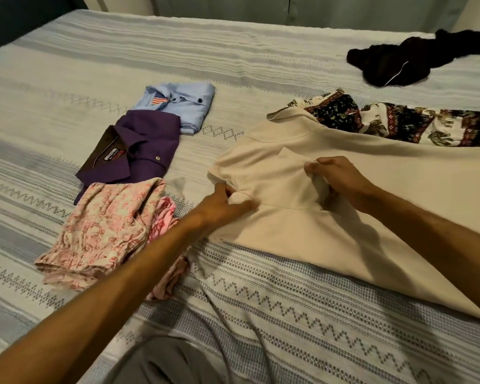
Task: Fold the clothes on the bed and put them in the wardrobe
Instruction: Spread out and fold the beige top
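Right now the cream top [344,195] lies flat on the bed [261,314], to the right. Left hand [222,206] pinches its sleeve; right hand [336,178] grips cloth mid-chest. Folded shirts [139,153] sit left

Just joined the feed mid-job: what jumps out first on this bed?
The big cream garment spread across the right of the bed, with the left hand pinching its near sleeve and the right hand gripping a fold at its middle. Left of it runs a line of folded clothes: blue shirt, purple shirt, pink floral piece.
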{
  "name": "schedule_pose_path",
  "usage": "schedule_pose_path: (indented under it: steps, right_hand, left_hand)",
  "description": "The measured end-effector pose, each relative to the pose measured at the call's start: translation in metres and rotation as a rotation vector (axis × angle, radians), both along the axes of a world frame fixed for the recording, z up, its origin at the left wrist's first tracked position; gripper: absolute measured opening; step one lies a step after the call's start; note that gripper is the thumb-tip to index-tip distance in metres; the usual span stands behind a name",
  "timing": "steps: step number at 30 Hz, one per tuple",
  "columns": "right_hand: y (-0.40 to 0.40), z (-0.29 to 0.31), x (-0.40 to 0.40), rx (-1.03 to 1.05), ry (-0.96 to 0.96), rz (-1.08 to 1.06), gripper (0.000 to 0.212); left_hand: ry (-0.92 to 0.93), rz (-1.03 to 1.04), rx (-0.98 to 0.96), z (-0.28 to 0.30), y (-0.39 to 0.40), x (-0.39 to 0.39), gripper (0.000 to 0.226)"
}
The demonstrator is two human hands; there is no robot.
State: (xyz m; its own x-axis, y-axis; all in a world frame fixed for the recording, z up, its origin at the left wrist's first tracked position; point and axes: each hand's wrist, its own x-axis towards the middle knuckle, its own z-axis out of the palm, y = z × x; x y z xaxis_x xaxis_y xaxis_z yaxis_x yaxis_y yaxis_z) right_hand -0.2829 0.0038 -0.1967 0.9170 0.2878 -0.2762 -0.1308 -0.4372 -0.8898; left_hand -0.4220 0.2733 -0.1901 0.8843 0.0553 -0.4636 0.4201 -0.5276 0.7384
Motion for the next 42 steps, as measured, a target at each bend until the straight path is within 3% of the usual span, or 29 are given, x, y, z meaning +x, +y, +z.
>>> schedule_pose_path:
  steps: [3, 5, 7, 8, 10, 12, 14, 16, 20, 23, 26, 31, 33, 35, 37, 40, 42]
  right_hand:
    - [-0.001, -0.001, 0.004, -0.018, -0.025, -0.028, 0.032]
    - [0.004, 0.002, 0.013, -0.098, 0.029, 0.026, 0.045]
    - [0.015, 0.007, 0.021, -0.212, 0.039, 0.135, 0.056]
    - [0.021, 0.008, 0.025, -0.267, 0.017, 0.189, 0.059]
    - [0.033, 0.007, 0.034, -0.332, -0.036, 0.241, 0.051]
    - [0.042, 0.01, 0.037, -0.357, -0.188, 0.265, 0.033]
    - [0.048, 0.018, 0.026, -0.405, -0.489, 0.322, 0.026]
    - [0.052, 0.028, -0.008, -0.453, -0.802, 0.449, 0.017]
    - [0.046, 0.017, -0.094, -0.577, -1.149, 1.06, 0.043]
    - [0.032, -0.005, -0.117, -0.796, -1.212, 1.02, 0.061]
    - [0.023, -0.023, -0.125, -0.941, -1.099, 0.875, 0.067]
    - [0.02, -0.018, -0.134, -0.804, -0.694, 0.879, 0.085]
    - [0.008, -0.006, -0.13, -0.738, -0.727, 0.849, 0.079]
    - [-0.016, 0.005, -0.115, -0.655, -0.724, 0.758, 0.068]
    - [-0.051, 0.009, -0.089, -0.651, -0.669, 0.639, 0.065]
    - [-0.109, 0.012, -0.046, -0.753, -0.633, 0.453, 0.066]
    - [-0.149, 0.013, -0.018, -0.809, -0.599, 0.328, 0.063]
  left_hand:
    - [-0.146, 0.048, 0.149, 0.001, 0.011, 0.011, 0.056]
    - [-0.342, 0.09, 0.428, 0.002, 0.011, 0.009, 0.055]
    - [-0.612, 0.002, 0.77, 0.004, -0.005, -0.005, 0.056]
    - [-0.764, -0.095, 0.81, 0.005, -0.018, -0.013, 0.051]
    - [-0.874, -0.406, 0.709, -0.001, -0.044, -0.026, 0.045]
    - [-0.638, -0.643, 0.615, -0.02, -0.065, -0.038, 0.056]
    - [-0.499, -0.697, 0.621, -0.044, -0.073, -0.045, 0.064]
    - [-0.564, -0.681, 0.685, -0.056, -0.071, -0.047, 0.067]
    - [-0.729, -0.648, 0.597, -0.06, -0.06, -0.048, 0.054]
    - [-0.826, -0.629, 0.591, -0.055, -0.058, -0.05, 0.056]
    - [-0.772, -0.686, 0.643, -0.049, -0.052, -0.05, 0.053]
    - [-0.686, -0.778, 0.701, -0.036, -0.04, -0.057, 0.054]
    - [-0.709, -0.761, 0.669, -0.02, -0.031, -0.063, 0.046]
    - [-0.86, -0.707, 0.704, -0.001, -0.021, -0.062, 0.033]
    - [-0.971, -0.55, 0.724, 0.019, -0.025, -0.046, 0.042]
    - [-0.896, -0.354, 0.677, 0.042, -0.065, 0.003, 0.035]
    - [-0.743, -0.382, 0.617, 0.038, -0.099, 0.049, 0.032]
